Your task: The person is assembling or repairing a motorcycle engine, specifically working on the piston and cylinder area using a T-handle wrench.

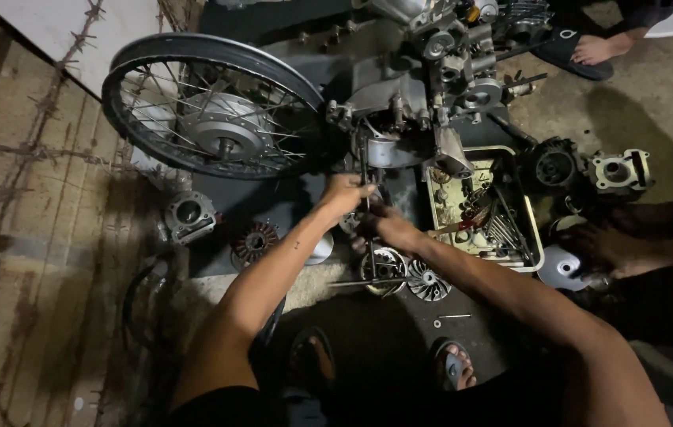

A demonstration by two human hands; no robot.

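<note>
Just below the engine block (423,87), the left hand (344,194) is closed around the upper part of a long metal rod (367,207), and the right hand (390,229) grips the same rod lower down. A spoked wheel (210,107) lies left of the engine, a tray of tools (533,234) below and right of it, and a finned round part (428,280) sits under the right wrist.

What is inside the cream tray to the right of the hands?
The cream tray holds a jumble of hand tools and small metal parts: dark rods, a red-handled tool and bits of hardware. The engine block covers its upper left corner, and the pile hides the tray's floor.
</note>
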